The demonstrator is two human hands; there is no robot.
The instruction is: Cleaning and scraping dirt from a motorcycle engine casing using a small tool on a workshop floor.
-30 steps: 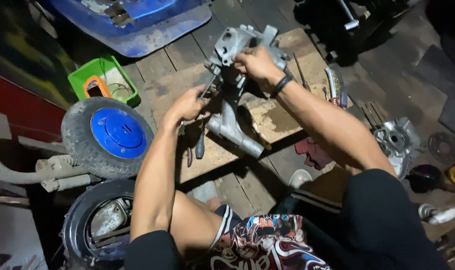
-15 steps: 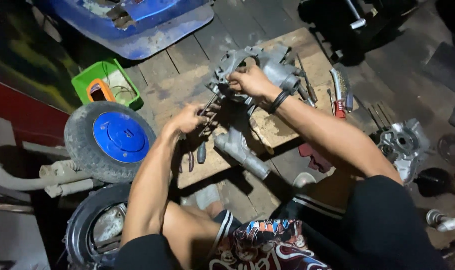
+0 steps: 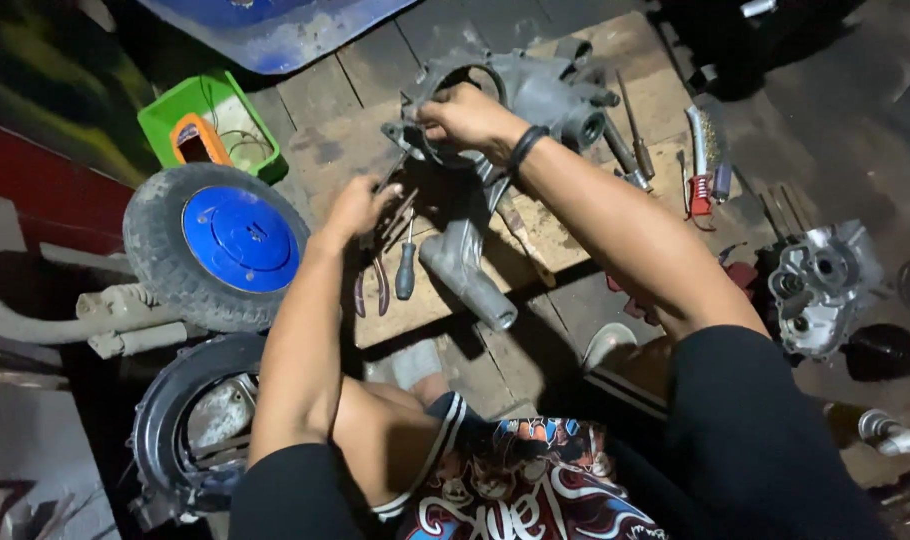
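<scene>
A grey metal engine casing [image 3: 535, 95] with a long arm [image 3: 470, 275] lies on the wooden floor boards in front of me. My right hand [image 3: 465, 115], a black band on its wrist, grips the casing's round opening at the top left. My left hand [image 3: 355, 208] holds a thin tool whose tip points at the casing's left edge. Pliers and a dark-handled screwdriver [image 3: 405, 270] lie on the boards just below that hand.
A small tyre with a blue hub [image 3: 220, 240] lies at left, another wheel [image 3: 195, 425] below it. A green tray [image 3: 210, 125] sits at upper left, a blue panel [image 3: 275, 30] beyond. Loose tools [image 3: 700, 165] and a second casing half [image 3: 820, 285] lie at right.
The view has shifted slightly. My right hand has stayed on the casing's opening; my left hand has dropped a little away from the casing with the tool.
</scene>
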